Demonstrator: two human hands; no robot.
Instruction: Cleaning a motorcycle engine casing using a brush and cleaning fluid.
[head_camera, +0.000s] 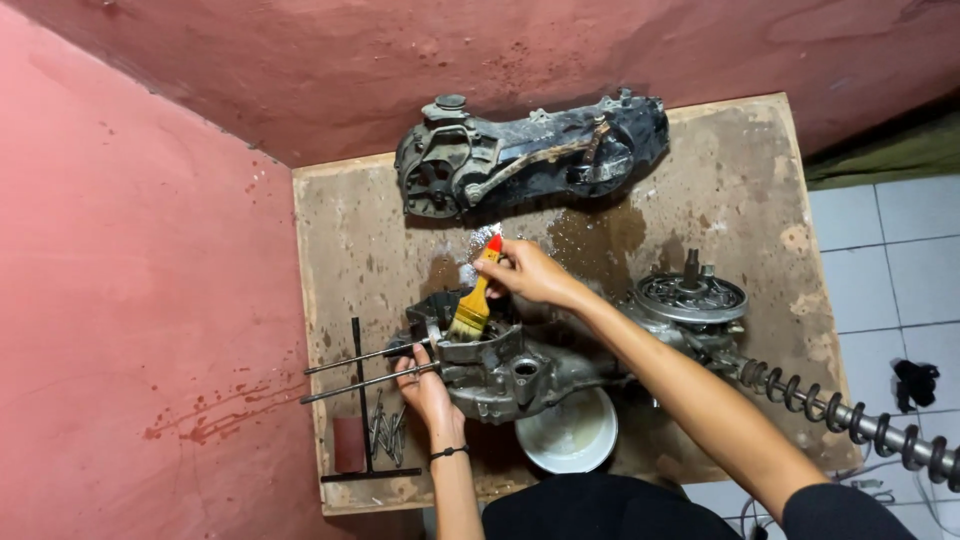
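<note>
While the right hand (525, 272) holds a brush (474, 298) by its yellow, red-tipped handle, fingers clamped round the upper end, the bristles point down into the open end of the engine case (490, 365). Brush leans slightly, handle top tilted away from the person.

Left hand (422, 388) rests against the near-left side of the case, fingers curled on its edge just below the two long studs (365, 370); grip closed on the case rim, as far as can be seen. Dark band on that wrist.

Case lies on its side on the counter (740, 180), a worn, stained wooden board. The studs stick out from the case's left end, roughly level, over the board.

Relative to the case:
- Far side, well apart: black cover (530, 155), greasy, lying lengthwise along the counter's back edge.
- Right end: round clutch assembly (692, 295), facing up.
- Further right: coil spring (850, 415), running off the counter edge over the tiled floor (890, 250).
- Near side, touching or just under: white bowl (568, 432) with pale liquid.
- Near left: black T-wrench (360, 400) lying flat, and a cluster of bolts (388, 432) beside it.

Wet patch on the board between cover and case.
</note>
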